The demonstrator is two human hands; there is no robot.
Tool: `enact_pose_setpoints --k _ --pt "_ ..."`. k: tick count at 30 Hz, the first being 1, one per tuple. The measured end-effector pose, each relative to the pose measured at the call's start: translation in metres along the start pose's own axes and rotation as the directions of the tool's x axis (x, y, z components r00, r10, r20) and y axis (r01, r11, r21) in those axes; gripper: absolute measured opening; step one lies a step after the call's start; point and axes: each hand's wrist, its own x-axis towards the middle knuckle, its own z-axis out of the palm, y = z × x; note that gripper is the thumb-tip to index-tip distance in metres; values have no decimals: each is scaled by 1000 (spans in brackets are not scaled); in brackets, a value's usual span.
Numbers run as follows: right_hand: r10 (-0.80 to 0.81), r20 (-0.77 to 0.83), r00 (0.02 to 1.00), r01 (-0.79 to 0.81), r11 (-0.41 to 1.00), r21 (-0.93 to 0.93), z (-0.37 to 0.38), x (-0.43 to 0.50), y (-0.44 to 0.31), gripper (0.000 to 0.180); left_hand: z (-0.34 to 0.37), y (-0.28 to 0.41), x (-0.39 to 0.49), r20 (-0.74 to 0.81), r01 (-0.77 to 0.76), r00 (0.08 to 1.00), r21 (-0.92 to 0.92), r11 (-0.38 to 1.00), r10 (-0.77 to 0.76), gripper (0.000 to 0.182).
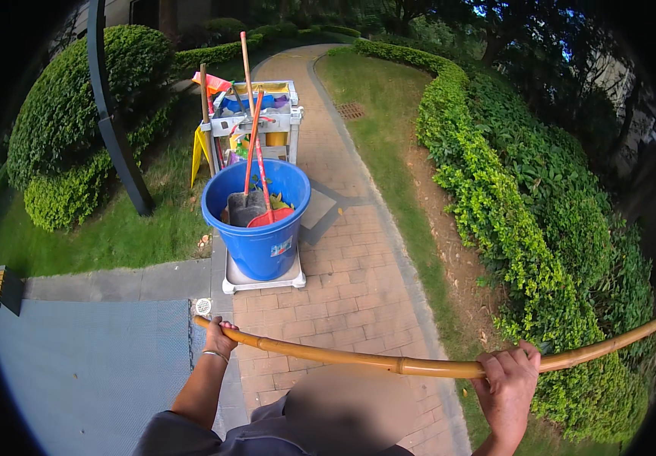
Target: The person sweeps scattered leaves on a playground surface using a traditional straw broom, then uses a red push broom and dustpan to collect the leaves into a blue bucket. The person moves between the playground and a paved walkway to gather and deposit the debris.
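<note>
A long bamboo pole [362, 360] runs crosswise in front of my body. Near its left end, my left hand [221, 335], with a bangle at the wrist, is closed around it. Farther right, my right hand [510, 367] grips the same pole from above. The pole's far right end, by the picture's rim, shows a bundle of pale fibres or twigs. Ahead stands a round blue plastic bin [262, 251] holding leaves, a dark dustpan [246, 208] and a red scoop [271, 217], both with red handles.
Behind the bin is a grey cleaning cart [294, 122] with tools and a yellow folding sign [198, 154]. A brick path [333, 296] curves ahead, with a hedge [476, 171] on the right. A dark post [117, 131], a round bush [85, 102] and a grey mat [94, 353] are at left.
</note>
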Motion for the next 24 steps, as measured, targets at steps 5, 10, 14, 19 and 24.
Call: enact_pose_setpoints --k 5,10,14,19,24 --pt "327 -893 309 -22 941 337 -3 44 -20 63 86 -20 12 132 164 980 -112 980 -149 34" --pt "670 -526 524 571 182 801 49 116 -54 61 167 -41 25 263 236 941 -55 970 -213 16" --pt "654 -597 464 864 -186 468 73 156 -60 37 224 -62 33 327 54 941 119 991 -90 8" --pt "557 -721 413 904 -157 397 128 202 -54 36 334 -79 34 342 -329 907 215 920 245 27" --pt "398 -878 265 963 -161 217 187 294 -34 38 458 -101 20 584 -533 760 312 786 284 40"
